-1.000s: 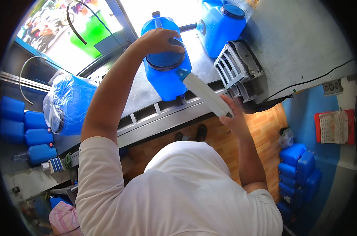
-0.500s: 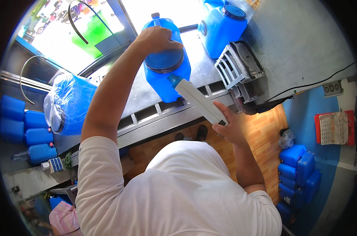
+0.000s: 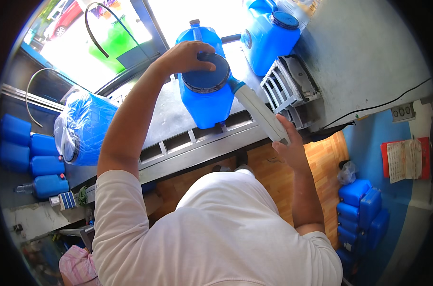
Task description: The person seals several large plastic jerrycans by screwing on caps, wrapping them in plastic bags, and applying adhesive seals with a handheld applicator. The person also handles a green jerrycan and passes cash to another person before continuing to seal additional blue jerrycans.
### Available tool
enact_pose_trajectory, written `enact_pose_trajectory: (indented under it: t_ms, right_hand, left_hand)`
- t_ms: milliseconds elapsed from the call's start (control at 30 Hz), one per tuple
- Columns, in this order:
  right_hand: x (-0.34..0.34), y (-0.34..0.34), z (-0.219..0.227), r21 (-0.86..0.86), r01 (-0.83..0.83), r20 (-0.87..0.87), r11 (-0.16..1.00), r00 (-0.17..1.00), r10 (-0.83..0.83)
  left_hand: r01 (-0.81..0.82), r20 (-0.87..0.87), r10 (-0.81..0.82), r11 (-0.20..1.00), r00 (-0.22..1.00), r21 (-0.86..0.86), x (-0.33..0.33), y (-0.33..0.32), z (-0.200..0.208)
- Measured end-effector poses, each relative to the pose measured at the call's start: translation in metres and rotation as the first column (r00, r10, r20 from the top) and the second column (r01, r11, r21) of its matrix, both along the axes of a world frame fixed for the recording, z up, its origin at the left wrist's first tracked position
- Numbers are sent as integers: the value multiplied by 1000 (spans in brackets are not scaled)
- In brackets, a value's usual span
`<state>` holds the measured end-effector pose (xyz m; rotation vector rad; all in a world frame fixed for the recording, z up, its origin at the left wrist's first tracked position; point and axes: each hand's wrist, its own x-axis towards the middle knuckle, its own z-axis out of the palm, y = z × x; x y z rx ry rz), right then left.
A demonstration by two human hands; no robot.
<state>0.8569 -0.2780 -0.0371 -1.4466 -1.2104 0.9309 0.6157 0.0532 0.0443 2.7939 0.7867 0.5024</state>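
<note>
A blue plastic water jug (image 3: 207, 107) stands on the metal counter, its wide round lid (image 3: 208, 81) facing me. My left hand (image 3: 184, 58) lies over the far left edge of that lid, thumb across the top and fingers curled at the rim. Held in my right hand (image 3: 291, 145) is a long white hand tool (image 3: 260, 113) with a teal tip. Its tip is at the jug's right side, close below the lid's edge; whether it touches cannot be made out. The far end of the tool sits between my thumb and fingers.
Another blue jug (image 3: 269, 40) stands at the back right, beside a grey slatted rack (image 3: 290, 83). A plastic-wrapped blue container (image 3: 90, 126) is at the left. Blue jugs are stacked at far left (image 3: 47, 164) and on the right floor (image 3: 354, 209). A thin hose (image 3: 95, 35) arches near the window.
The jug has turned and shifted slightly right and nearer. My left hand has moved along the lid's rim, and the tool in my right hand has swung right, from the jug's front to its side.
</note>
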Motion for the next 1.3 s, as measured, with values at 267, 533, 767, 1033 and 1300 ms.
enact_pose_trajectory:
  t_ms: [267,533,767,1033,1300]
  right_hand:
    - [-6,-4,2,44,-240,61,970,969,238]
    - [-23,21,23,192,-396,221,898,909,353]
    - [6,26,20,204,-326,255,923,928,271]
    - [159,49,-17,3,140,-549,990,828,-116]
    - [238,86,-76,-199,319,-495,927,784,-376]
  left_hand:
    - [-483,-525,403,875,750,-19,-9,-1,29]
    - [-347,-351,300,935,887,-76,-6,3,27]
    - [-453,9,482,829,876,-328,-42,-14,5]
    - [-118,501,413,846,760,-519,-42,-70,-73]
    - [-534,239,580,813,779,-232,-3,105,-32]
